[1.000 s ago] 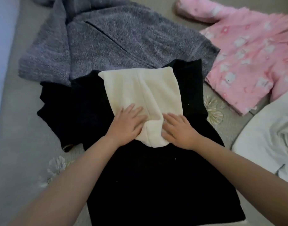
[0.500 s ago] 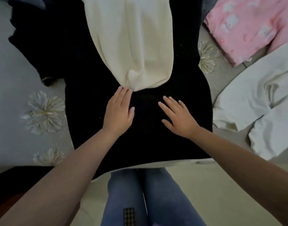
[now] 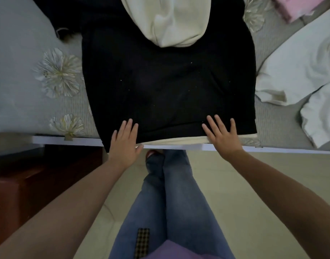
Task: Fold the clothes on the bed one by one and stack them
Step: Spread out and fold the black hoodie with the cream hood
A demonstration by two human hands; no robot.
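Note:
A black garment lies flat on the bed, its hem at the bed's near edge with a cream lining strip showing below it. A cream piece is folded onto its upper middle. My left hand rests flat on the hem's left corner, fingers straight. Over at the hem's right side, my right hand lies flat with spread fingers. Neither hand grips the cloth.
A white garment lies crumpled at the right, a pink one at the top right. The grey bedcover with flower patterns shows at the left. My jeans-clad legs stand on the pale floor; a dark red piece of furniture is lower left.
Both hands slid down from the cream piece's lower tip along the black garment to its hem. The view tilted down toward the bed edge and my legs.

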